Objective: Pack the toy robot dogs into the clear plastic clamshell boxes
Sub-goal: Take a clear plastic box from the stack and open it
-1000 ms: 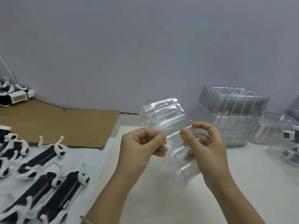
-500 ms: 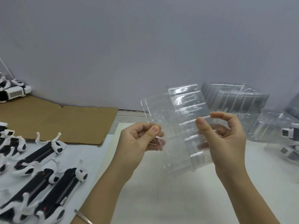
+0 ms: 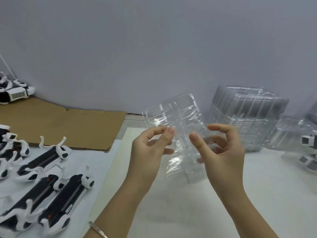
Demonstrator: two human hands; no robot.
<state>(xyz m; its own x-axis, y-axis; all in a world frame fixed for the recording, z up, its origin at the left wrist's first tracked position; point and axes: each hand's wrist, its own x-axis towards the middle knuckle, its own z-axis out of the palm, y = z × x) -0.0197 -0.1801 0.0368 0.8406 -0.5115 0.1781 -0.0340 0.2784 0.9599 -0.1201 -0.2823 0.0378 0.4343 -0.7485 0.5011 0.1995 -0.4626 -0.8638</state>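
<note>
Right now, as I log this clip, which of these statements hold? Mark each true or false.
1. The left hand and the right hand both hold one clear plastic clamshell box above the white table. True.
2. A toy dog lies inside the held box. False: the box is empty.
3. The black-and-white toy robot dogs lie to the person's left. True.
4. The stack of clear clamshell boxes stands on the brown cardboard sheet. False: the stack stands on the white table to the right of the hands, and the cardboard lies to the left.
5. A thin metal bangle sits on the left wrist. True.
</note>
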